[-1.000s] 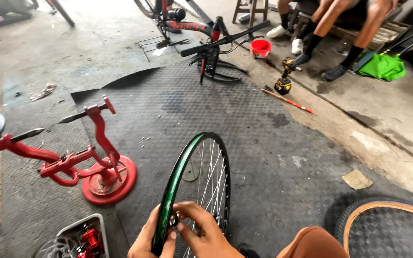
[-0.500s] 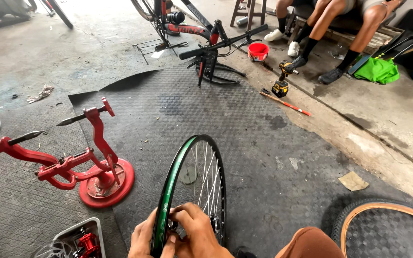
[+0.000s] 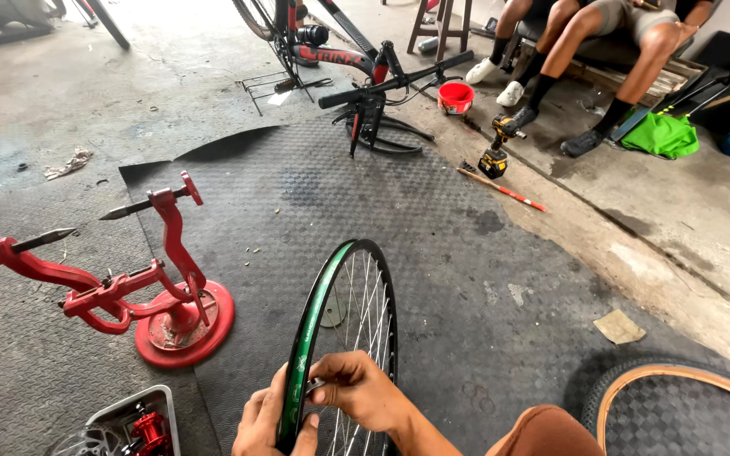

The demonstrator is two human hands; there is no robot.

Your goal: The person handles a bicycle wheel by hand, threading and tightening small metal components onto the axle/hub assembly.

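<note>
The bicycle wheel (image 3: 344, 329) stood upright on the dark rubber mat (image 3: 433, 253), low in the middle of the view, its green-lined rim edge-on to the camera and its spokes showing to the right. The left hand (image 3: 265, 424) wrapped the near edge of the rim from the left, fingers closed around it. The right hand (image 3: 358, 390) lay against the rim's inner side, fingers pinched narrow on a small metal part there; what that part was could not be told.

Just left of the wheel, apart from it, stood a red truing stand (image 3: 158, 295) on a round base, its arms and pointed rods reaching toward the left edge of the view. A white tray (image 3: 133, 414) with red parts sat at the bottom left corner, near the left hand. At the bottom right, a tan-walled tyre (image 3: 678, 384) curved in from the frame's edge, well apart from the wheel.

Beyond the wheel the mat ran on open up to its far edge, where 1 corner curled up. Near that edge a red and black bicycle (image 3: 356, 63) stood. Along the mat's right edge lay a thin red-and-white stick (image 3: 500, 187), a cordless drill (image 3: 496, 152) and a red bowl (image 3: 455, 97). Past them, on the concrete, 2 seated people's legs (image 3: 601, 51) showed, a green cloth (image 3: 656, 135) beside them.
</note>
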